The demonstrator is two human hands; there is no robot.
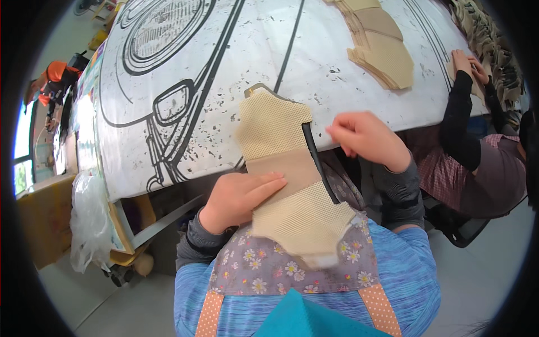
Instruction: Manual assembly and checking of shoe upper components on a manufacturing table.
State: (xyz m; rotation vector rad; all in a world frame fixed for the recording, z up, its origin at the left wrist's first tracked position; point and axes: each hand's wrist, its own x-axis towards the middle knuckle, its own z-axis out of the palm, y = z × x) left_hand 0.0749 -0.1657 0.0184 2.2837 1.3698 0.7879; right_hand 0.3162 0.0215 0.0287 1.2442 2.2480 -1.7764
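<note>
A beige panel of perforated cover material [281, 126], with a smooth tan band across its middle, lies partly on the table's near edge and partly over my apron. Along the right side of the panel runs a narrow black strip [319, 160]. My left hand [238, 196] rests on the panel's left side, its fingers stretched over the tan band. To the right of the strip, my right hand [368, 137] hangs apart from the panel with its fingers curled together. Whatever those fingers hold, if anything, is hidden.
Stacked beige panels [384, 50] lie farther back on the white table [224, 126] with black line drawings. At right, another person's hands [469, 67] work beside a pile of beige pieces [488, 39]. A clear plastic bag [91, 222] hangs at left near a cardboard box [45, 219].
</note>
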